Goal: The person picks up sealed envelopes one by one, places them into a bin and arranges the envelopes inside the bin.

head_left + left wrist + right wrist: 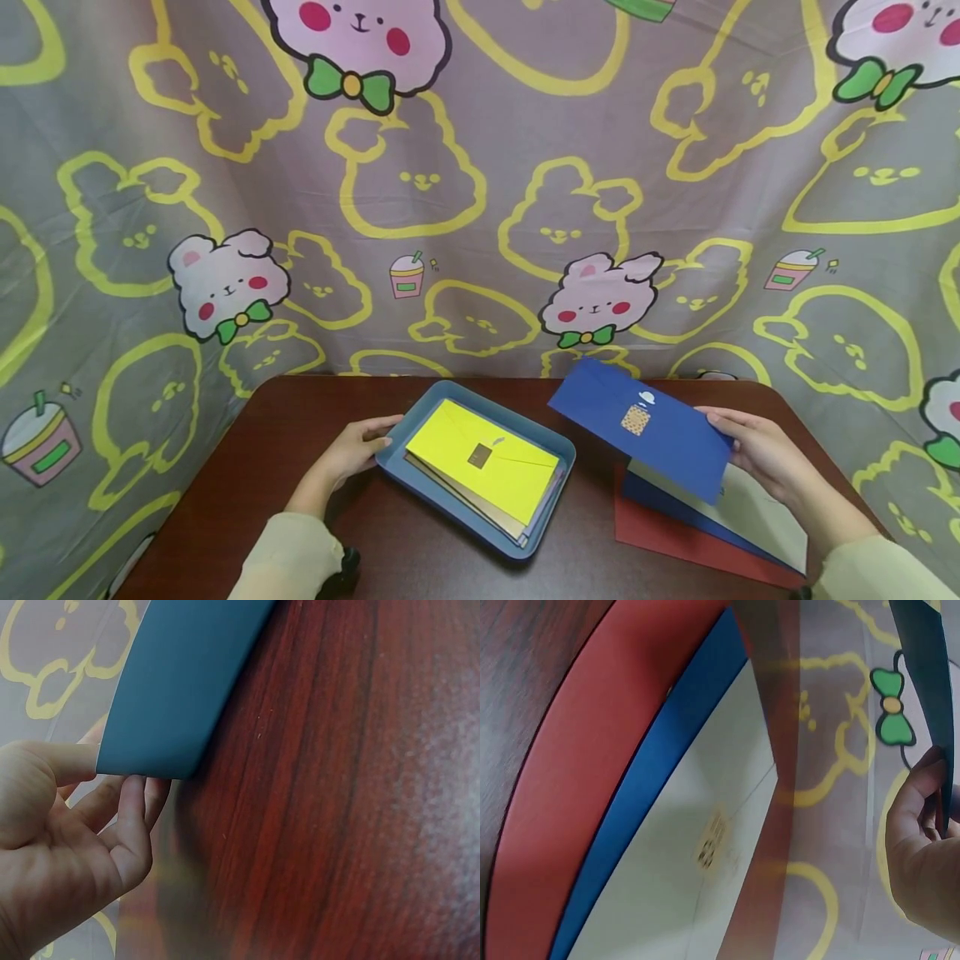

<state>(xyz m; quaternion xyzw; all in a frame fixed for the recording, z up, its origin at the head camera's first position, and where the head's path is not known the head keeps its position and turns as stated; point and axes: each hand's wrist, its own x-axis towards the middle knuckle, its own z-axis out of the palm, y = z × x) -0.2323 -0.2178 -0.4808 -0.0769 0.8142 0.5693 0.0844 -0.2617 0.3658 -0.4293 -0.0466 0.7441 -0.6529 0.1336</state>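
My right hand pinches a blue envelope by its right end, thumb in front, and holds it tilted above the right side of the table. The envelope bears a patterned sticker and a small white hat print. In the right wrist view it shows nearly edge-on. My left hand grips the left end of a blue-grey tray, thumb at the rim and fingers curled beneath in the left wrist view. A yellow envelope with a brown sticker lies on top of other envelopes in the tray.
Below the raised envelope lies a fanned pile on the table: a pale envelope, another blue envelope and a red one. A curtain with cartoon rabbits hangs behind the table.
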